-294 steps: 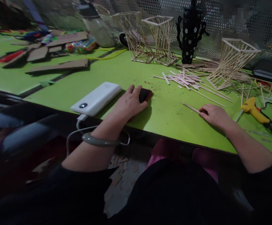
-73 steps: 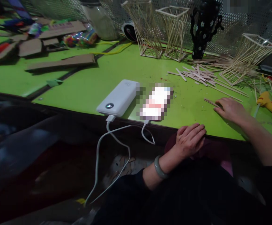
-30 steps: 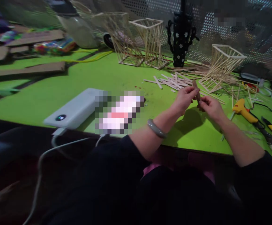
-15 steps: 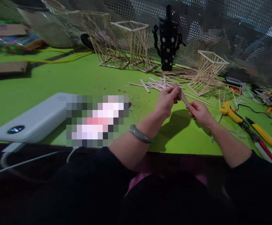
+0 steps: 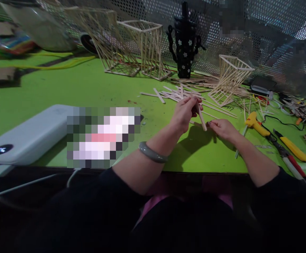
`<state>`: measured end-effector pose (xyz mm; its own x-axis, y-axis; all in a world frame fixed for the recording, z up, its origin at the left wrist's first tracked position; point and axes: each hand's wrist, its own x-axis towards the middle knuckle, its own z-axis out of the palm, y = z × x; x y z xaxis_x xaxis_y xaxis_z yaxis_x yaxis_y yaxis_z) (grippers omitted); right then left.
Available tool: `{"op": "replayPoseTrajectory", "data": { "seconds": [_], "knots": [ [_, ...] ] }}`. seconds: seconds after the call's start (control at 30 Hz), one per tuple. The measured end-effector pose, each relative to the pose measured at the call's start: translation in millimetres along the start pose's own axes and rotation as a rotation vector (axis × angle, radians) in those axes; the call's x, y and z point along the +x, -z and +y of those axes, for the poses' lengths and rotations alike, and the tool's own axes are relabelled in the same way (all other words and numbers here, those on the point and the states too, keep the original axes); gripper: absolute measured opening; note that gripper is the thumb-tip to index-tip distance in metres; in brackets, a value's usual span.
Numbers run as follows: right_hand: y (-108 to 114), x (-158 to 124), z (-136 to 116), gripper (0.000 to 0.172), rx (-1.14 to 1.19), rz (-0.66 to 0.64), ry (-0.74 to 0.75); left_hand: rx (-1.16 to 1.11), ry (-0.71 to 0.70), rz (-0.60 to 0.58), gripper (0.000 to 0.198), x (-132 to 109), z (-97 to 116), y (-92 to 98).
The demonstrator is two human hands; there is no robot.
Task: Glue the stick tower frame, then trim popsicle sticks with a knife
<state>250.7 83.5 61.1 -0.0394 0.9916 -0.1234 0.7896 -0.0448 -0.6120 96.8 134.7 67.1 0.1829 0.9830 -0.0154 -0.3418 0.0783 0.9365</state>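
Over the flat green tabletop [image 5: 47, 82], the left hand [image 5: 182, 114] grasps a flat, pale wooden stick [image 5: 201, 118] slanting toward five o'clock. Just beside its lower end, the right hand [image 5: 223, 129] has its fingertips pinched; whether around something, I cannot tell from here. Loose pale wooden sticks [image 5: 174, 94] lie at the left hand's twelve, a yellow plastic glue gun [image 5: 255, 123] at the right hand's three.

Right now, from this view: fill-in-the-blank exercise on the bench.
The hand gripping a wooden stick, bangle on its arm, is the ____ one.
White ____ decorate the black tumbler.
The glue gun has a body coloured ____.
Standing stick frames total ____.

Missing: left; flowers; yellow; three.
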Motion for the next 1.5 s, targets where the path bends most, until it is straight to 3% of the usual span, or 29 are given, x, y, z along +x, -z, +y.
{"op": "replayPoseTrajectory", "data": {
  "seconds": [0.17, 0.3, 0.4, 0.57, 0.7, 0.8, 1.0, 1.3, 1.5],
  "knots": [
    [-4.0, 2.3, 4.7, 0.043, 0.28, 0.162, 0.13, 0.008, 0.07, -0.197, 0.02, -8.1, -6.2, -4.9],
    [-12.3, 0.6, 0.6, 0.023, 0.423, 0.099, 0.213, 0.005, 0.052, -0.244, 0.012, -9.1, -9.4, -6.2],
    [-16.0, -1.1, -1.4, 0.012, 0.436, 0.046, 0.204, 0.03, 0.008, -0.199, 0.005, -7.8, -10.0, -5.3],
    [-12.8, -0.2, 3.2, 0.021, 0.374, 0.025, 0.204, 0.022, -0.053, -0.088, 0.007, -4.0, -6.4, -2.3],
    [-1.8, 0.6, 4.4, 0.019, 0.206, 0.144, 0.222, 0.055, -0.061, 0.003, 0.014, -0.9, -0.9, 0.4],
    [7.3, -0.3, 4.0, 0.019, 0.102, 0.231, 0.197, 0.129, -0.055, 0.009, 0.018, 0.3, 2.6, 1.2],
    [14.6, 3.7, 11.8, 0.024, 0.124, 0.294, 0.234, 0.151, -0.065, 0.013, 0.021, -0.2, 5.6, 2.7],
    [25.5, 17.7, 20.9, 0.038, 0.783, 0.423, 0.113, 0.195, 0.049, -0.22, 0.02, -2.8, 1.6, 5.0],
    [25.7, 15.0, 17.0, 0.047, 0.99, 0.432, 0.117, 0.123, 0.089, -0.32, 0.02, -9.3, 1.4, 1.5]
  ]
}}
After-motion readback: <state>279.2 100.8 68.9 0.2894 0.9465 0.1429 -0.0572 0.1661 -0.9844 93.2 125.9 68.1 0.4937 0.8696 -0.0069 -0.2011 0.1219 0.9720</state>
